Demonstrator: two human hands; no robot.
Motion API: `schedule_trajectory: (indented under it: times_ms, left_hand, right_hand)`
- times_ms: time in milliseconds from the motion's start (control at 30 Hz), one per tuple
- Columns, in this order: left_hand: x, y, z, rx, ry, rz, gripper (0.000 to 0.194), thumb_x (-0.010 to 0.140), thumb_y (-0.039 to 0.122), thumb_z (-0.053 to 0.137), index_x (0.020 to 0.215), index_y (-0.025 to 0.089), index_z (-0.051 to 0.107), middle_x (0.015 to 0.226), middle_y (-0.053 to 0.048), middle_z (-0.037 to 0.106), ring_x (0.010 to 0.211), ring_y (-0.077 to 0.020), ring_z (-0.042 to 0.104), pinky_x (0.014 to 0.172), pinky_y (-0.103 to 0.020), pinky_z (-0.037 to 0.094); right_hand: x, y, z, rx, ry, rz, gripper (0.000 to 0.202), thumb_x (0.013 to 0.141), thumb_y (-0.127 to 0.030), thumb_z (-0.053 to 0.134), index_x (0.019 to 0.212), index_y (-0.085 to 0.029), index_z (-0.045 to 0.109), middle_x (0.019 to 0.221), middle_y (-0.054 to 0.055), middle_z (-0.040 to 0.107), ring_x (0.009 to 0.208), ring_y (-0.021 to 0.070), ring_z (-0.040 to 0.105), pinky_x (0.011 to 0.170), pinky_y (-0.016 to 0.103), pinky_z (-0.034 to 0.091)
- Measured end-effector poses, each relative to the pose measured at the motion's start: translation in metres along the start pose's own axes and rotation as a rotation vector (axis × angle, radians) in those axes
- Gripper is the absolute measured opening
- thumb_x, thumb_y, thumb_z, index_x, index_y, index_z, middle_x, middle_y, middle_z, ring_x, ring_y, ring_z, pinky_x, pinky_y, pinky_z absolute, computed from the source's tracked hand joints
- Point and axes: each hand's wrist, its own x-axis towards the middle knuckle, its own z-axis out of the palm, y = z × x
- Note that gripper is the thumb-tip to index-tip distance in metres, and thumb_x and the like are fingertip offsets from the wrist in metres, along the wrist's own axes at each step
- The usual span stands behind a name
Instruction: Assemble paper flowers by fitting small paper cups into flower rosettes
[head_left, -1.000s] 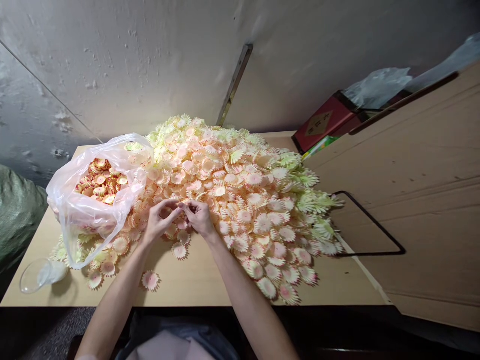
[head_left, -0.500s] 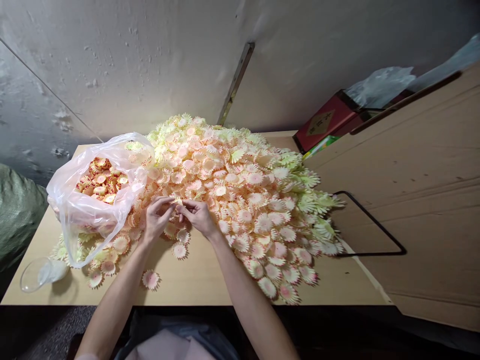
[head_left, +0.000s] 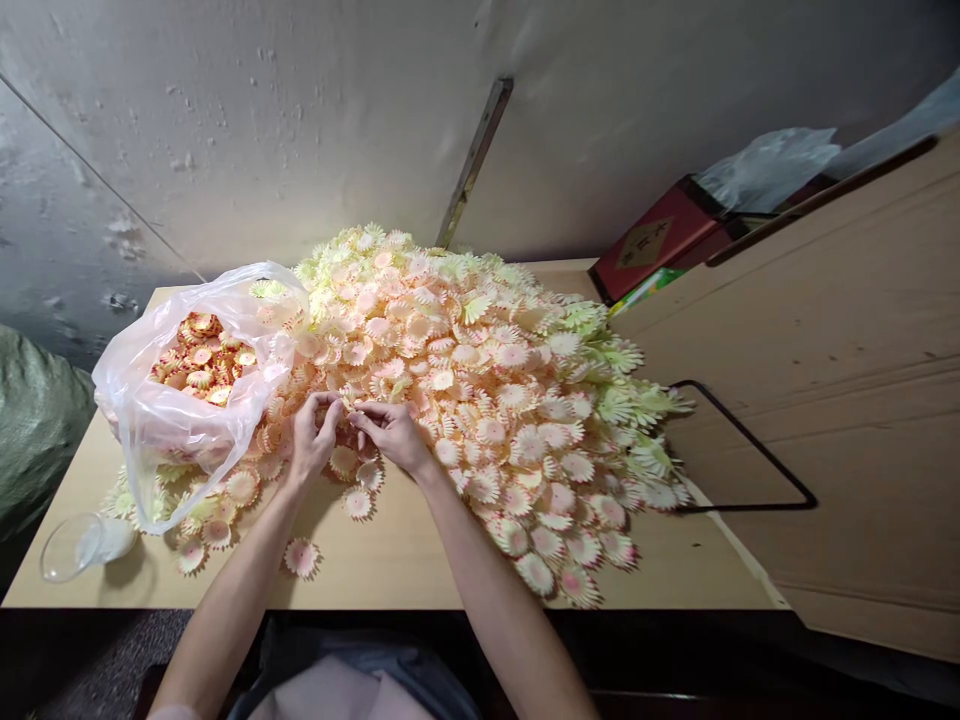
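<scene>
My left hand (head_left: 313,438) and my right hand (head_left: 396,436) almost meet at the near edge of a big heap of artificial flower heads (head_left: 480,375). Fingers of both hands are pinched together on a small pale-yellow flower head (head_left: 347,407), mostly hidden by the fingertips. The heaped flower heads are cream, pink and green, with fringed petals, some red-tipped. Left of my hands stands an open white plastic bag (head_left: 217,465) holding smaller flower heads (head_left: 201,365) in yellow and dark red. A single flower head (head_left: 302,558) lies apart between my forearms.
A clear plastic cup (head_left: 71,548) lies on its side at the left of the wooden table (head_left: 405,575). A large cardboard box (head_left: 847,420) with a black wire loop (head_left: 750,440) borders the right side. A red box (head_left: 660,240) stands at the back right, by the wall.
My fingertips have shifted slightly at the small flower head, with the left fingers curling in more. The heap and the bag stay the same; the view tilts very slightly.
</scene>
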Motion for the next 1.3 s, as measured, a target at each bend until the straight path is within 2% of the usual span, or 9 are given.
schedule_trajectory:
  times_ms: [167,433,633,767,967,1033,1133,1200,1300]
  left_hand:
    - [0.000,-0.002,0.002,-0.130,0.030,-0.062,0.020,0.088,0.038,0.057,0.090,0.018,0.057,0.079,0.000,0.058,0.062,-0.0094,0.050,0.059,-0.021,0.044]
    - [0.002,-0.001,0.002,-0.140,0.077,-0.027,0.023,0.087,0.043,0.055,0.085,0.021,0.052,0.077,0.000,0.051,0.068,-0.0121,0.050,0.066,-0.024,0.044]
    - [-0.001,0.001,0.002,-0.184,0.085,-0.102,0.023,0.087,0.043,0.055,0.090,0.021,0.050,0.075,0.002,0.046,0.062,-0.0107,0.044,0.058,-0.022,0.042]
    - [-0.002,0.004,0.002,-0.143,0.108,-0.044,0.021,0.089,0.041,0.054,0.089,0.021,0.050,0.077,0.001,0.049,0.064,-0.0112,0.046,0.060,-0.023,0.044]
    - [-0.003,0.003,0.003,-0.006,0.184,0.125,0.022,0.090,0.041,0.054,0.088,0.020,0.052,0.087,-0.003,0.054,0.076,-0.0127,0.054,0.073,-0.026,0.048]
    - [-0.002,0.001,0.002,-0.030,0.244,0.110,0.025,0.091,0.045,0.051,0.090,0.020,0.051,0.087,-0.003,0.055,0.074,-0.0129,0.056,0.069,-0.027,0.049]
    - [0.000,-0.002,0.000,-0.146,0.315,-0.013,0.030,0.094,0.052,0.040,0.099,0.022,0.046,0.083,-0.002,0.059,0.063,-0.0127,0.057,0.053,-0.025,0.047]
    - [0.000,-0.002,0.000,-0.168,0.287,-0.043,0.029,0.094,0.051,0.040,0.101,0.023,0.045,0.082,-0.002,0.061,0.061,-0.0126,0.057,0.050,-0.024,0.046]
    - [0.000,-0.001,-0.001,-0.087,0.196,0.034,0.022,0.091,0.042,0.052,0.096,0.021,0.052,0.086,-0.003,0.061,0.074,-0.0133,0.060,0.067,-0.026,0.050]
  right_hand:
    - [0.002,0.001,0.003,0.017,0.009,-0.022,0.033,0.076,-0.046,0.073,0.091,-0.017,0.073,0.049,-0.001,0.061,0.039,0.0111,0.050,0.042,0.024,0.043]
    - [0.004,0.002,0.004,0.014,0.010,-0.062,0.029,0.076,-0.042,0.072,0.092,-0.017,0.074,0.052,0.000,0.063,0.042,0.0119,0.055,0.044,0.023,0.044]
    - [0.004,0.000,0.005,0.020,0.022,-0.064,0.026,0.075,-0.039,0.074,0.088,-0.017,0.073,0.051,0.000,0.062,0.043,0.0127,0.056,0.046,0.024,0.046]
    - [0.005,0.001,0.004,0.025,0.011,-0.076,0.024,0.077,-0.038,0.072,0.089,-0.017,0.073,0.050,-0.001,0.062,0.042,0.0122,0.056,0.045,0.023,0.045]
    - [0.005,0.009,0.005,-0.002,0.013,-0.120,0.025,0.079,-0.039,0.070,0.091,-0.017,0.072,0.052,0.000,0.064,0.044,0.0133,0.059,0.047,0.024,0.049]
    - [0.005,0.009,0.005,-0.011,0.014,-0.125,0.025,0.080,-0.040,0.069,0.090,-0.017,0.072,0.053,0.000,0.064,0.044,0.0131,0.059,0.047,0.024,0.049]
    - [0.003,0.003,0.003,0.022,0.083,-0.124,0.027,0.079,-0.043,0.069,0.084,-0.016,0.070,0.057,0.001,0.065,0.043,0.0115,0.057,0.044,0.023,0.047]
    - [0.002,-0.003,0.001,0.066,0.154,-0.143,0.027,0.079,-0.044,0.069,0.077,-0.017,0.067,0.062,0.001,0.065,0.044,0.0105,0.056,0.044,0.023,0.047]
    - [0.001,-0.009,0.000,0.095,0.193,-0.151,0.026,0.079,-0.042,0.069,0.076,-0.017,0.065,0.061,0.000,0.064,0.048,0.0114,0.059,0.049,0.024,0.049]
